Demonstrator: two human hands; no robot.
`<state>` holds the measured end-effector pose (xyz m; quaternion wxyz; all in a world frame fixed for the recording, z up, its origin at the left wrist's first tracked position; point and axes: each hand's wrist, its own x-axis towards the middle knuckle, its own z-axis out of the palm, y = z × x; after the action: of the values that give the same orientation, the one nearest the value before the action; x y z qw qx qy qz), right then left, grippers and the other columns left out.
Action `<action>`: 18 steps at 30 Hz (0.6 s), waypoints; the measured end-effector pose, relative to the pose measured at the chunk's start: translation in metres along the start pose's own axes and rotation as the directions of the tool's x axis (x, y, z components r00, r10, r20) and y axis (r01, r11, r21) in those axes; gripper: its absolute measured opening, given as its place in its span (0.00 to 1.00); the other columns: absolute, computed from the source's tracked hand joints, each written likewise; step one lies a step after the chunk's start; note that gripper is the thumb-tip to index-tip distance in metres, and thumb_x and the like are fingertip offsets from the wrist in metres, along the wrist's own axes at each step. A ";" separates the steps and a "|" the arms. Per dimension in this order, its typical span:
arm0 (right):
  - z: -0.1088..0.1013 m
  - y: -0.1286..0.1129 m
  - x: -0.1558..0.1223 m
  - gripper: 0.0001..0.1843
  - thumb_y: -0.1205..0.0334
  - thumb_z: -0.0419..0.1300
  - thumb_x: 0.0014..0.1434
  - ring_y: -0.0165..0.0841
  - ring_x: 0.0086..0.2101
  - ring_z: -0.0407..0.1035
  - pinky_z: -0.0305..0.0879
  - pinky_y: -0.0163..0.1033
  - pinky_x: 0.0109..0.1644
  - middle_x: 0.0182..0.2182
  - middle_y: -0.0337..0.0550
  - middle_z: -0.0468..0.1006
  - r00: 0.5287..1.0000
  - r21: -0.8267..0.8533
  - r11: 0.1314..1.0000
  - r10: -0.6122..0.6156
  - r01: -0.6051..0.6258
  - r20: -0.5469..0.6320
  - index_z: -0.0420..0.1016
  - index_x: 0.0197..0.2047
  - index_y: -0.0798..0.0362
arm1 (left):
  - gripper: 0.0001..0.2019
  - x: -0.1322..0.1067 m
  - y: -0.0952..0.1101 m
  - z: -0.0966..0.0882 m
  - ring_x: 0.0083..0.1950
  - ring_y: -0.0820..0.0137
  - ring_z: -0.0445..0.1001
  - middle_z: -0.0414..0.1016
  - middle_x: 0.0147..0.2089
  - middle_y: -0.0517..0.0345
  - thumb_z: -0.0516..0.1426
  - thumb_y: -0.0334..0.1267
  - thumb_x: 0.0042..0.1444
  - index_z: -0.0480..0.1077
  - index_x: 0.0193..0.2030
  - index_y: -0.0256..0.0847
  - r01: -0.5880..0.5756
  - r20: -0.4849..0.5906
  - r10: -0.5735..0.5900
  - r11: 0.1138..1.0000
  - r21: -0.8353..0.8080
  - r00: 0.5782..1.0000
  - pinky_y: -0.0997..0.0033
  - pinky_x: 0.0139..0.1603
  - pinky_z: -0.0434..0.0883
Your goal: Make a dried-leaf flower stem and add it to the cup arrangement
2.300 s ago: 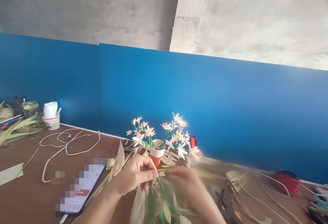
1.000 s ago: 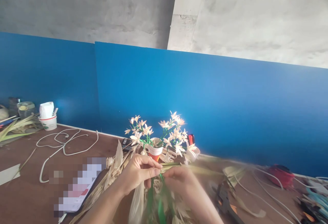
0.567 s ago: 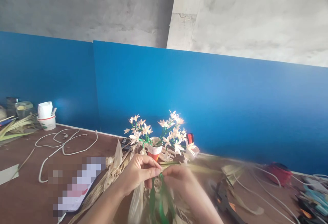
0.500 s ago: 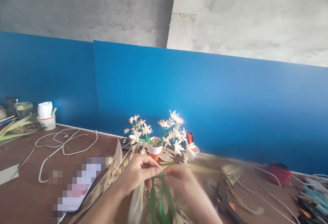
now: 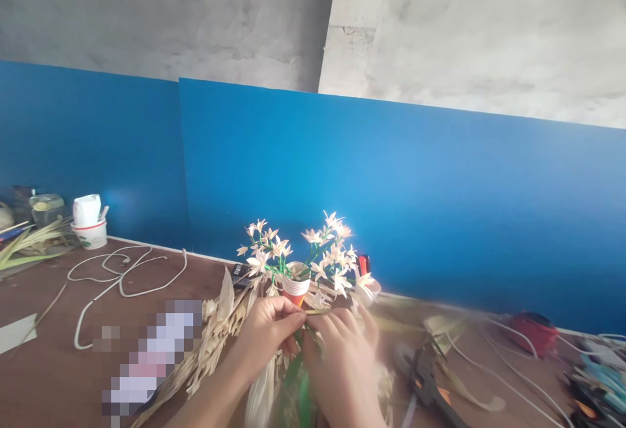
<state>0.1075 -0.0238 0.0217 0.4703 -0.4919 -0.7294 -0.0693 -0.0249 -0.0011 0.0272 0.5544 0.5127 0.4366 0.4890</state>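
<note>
My left hand [image 5: 276,325] is closed in a pinch on the end of a thin yellow-green stem [image 5: 317,312]. Right against it, my right hand [image 5: 342,350] has its fingers bent over the stem, its back turned up; whatever its fingertips hold is hidden and a little blurred. A green strip [image 5: 304,397] hangs below the hands. Just behind them stands a stack of paper cups [image 5: 296,290], white on top and orange-red below, with white artificial flowers [image 5: 335,252] on green stems in it.
Dried husks [image 5: 215,343] lie left of my hands, beside a pixelated flat object [image 5: 151,356]. A white cable [image 5: 120,278] coils on the brown table [image 5: 53,382]. Black-handled scissors [image 5: 430,385] lie at right, with a red pouch [image 5: 531,333] farther off. Blue panels [image 5: 391,186] stand behind.
My right hand has rolled over, its back turning up, and its fingers now reach over the stem. My left hand keeps its pinch, almost in the same place.
</note>
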 end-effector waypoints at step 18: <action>-0.017 0.010 0.006 0.05 0.62 0.64 0.47 0.30 0.23 0.65 0.60 0.36 0.30 0.21 0.40 0.75 0.706 0.425 0.604 0.358 -0.674 0.612 0.77 0.23 0.54 | 0.09 -0.006 0.015 -0.026 0.22 0.73 0.73 0.71 0.26 0.61 0.64 0.40 0.48 0.74 0.29 0.36 -0.148 0.313 0.122 0.987 0.059 0.942 0.75 0.24 0.70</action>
<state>0.1256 -0.0241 0.0313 0.4133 -0.5041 -0.6180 0.4394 -0.0525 -0.0031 0.0394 0.5596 0.6338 0.3280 0.4215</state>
